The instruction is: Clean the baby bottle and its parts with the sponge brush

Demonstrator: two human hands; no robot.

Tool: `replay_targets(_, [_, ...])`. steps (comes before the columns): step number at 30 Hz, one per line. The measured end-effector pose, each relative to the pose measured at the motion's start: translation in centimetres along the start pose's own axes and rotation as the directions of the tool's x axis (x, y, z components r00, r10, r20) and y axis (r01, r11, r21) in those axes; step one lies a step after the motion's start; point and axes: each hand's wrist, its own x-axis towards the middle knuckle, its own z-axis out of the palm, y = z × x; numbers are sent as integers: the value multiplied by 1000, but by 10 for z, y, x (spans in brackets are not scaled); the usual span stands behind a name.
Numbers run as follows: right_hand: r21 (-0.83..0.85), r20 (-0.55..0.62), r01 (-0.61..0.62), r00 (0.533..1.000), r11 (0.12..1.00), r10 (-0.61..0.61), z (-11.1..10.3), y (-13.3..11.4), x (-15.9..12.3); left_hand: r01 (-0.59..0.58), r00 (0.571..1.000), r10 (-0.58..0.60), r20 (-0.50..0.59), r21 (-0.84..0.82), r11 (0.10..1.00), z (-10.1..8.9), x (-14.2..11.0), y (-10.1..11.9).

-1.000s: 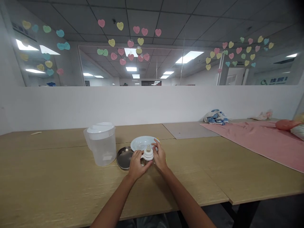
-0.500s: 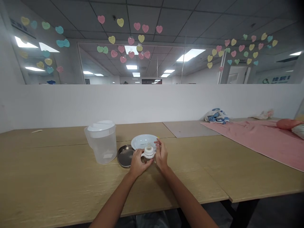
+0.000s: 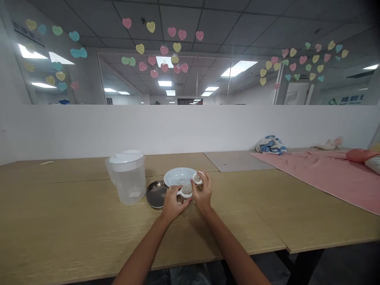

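My left hand [image 3: 171, 203] is wrapped round a small baby bottle [image 3: 185, 192] standing on the wooden table [image 3: 74, 221]; the bottle's white collar shows at its top. My right hand [image 3: 202, 193] pinches the white nipple cap [image 3: 198, 178], lifted just above and right of the bottle mouth. Right behind my hands lies a pale blue plate [image 3: 178, 176]. A round steel dish [image 3: 156, 194] sits to the left of the bottle.
A translucent plastic jug with a white lid [image 3: 127, 176] stands left of the steel dish. A pink cloth [image 3: 326, 174] covers the table's right side, with bundled fabric [image 3: 270, 145] at the back. A white partition wall [image 3: 178, 126] runs behind the table.
The nipple cap has come off the bottle: my right hand has raised it up and to the right, while my left hand kept hold of the bottle.
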Motion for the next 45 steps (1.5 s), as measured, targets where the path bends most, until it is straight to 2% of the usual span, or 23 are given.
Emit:
replay_targets(2, [36,-8,-87,996,996,87,-1,1,1,-4,1000,4,4,4,1000,0,0,-1])
replay_targets(5, [55,168,-139,977,989,128,-2,3,-1,8,1000,-8,8,3,1000,1,0,-1])
replay_targets(8, [-46,332,9,943,999,7,-2,5,-6,25,1000,-24,15,-5,1000,0,0,-1])
replay_targets(11, [-113,370,125,926,986,-75,-1,4,-7,32,999,-32,18,3,999,0,0,0])
replay_targets(13, [-75,350,140,931,987,-105,0,4,-7,30,999,-31,21,4,1000,0,0,0])
replay_targets(17, [25,233,123,964,992,-125,1,2,-4,26,999,-26,34,-6,1000,1,1,-1])
replay_targets(21, [61,104,33,994,998,-39,5,4,-4,22,999,-22,33,0,1000,2,1,-1])
replay_targets(24, [115,-77,-65,994,991,74,7,8,0,24,999,-24,35,5,1000,1,1,1])
replay_targets(27, [179,-270,-128,947,975,174,6,9,6,27,999,-27,43,2,1000,-2,1,3])
replay_targets(29, [203,-338,-147,917,968,210,4,7,10,33,998,-33,48,1,999,-3,1,5])
replay_targets(36, [389,-395,-235,831,891,391,-6,-7,26,47,998,-47,49,-2,999,-4,1,6])
replay_targets(38, [458,-404,-282,779,843,480,-9,-4,30,49,997,-49,56,-5,999,-4,2,6])
replay_targets(40, [539,-397,-339,705,771,587,-10,3,33,46,997,-46,61,-8,999,-4,2,6])
replay_targets(43, [663,-322,-423,583,618,746,-11,19,34,47,997,-47,65,-10,999,-4,2,6])
replay_targets(45, [714,-261,-456,530,530,807,-11,28,33,50,997,-49,65,-9,999,-4,2,6])
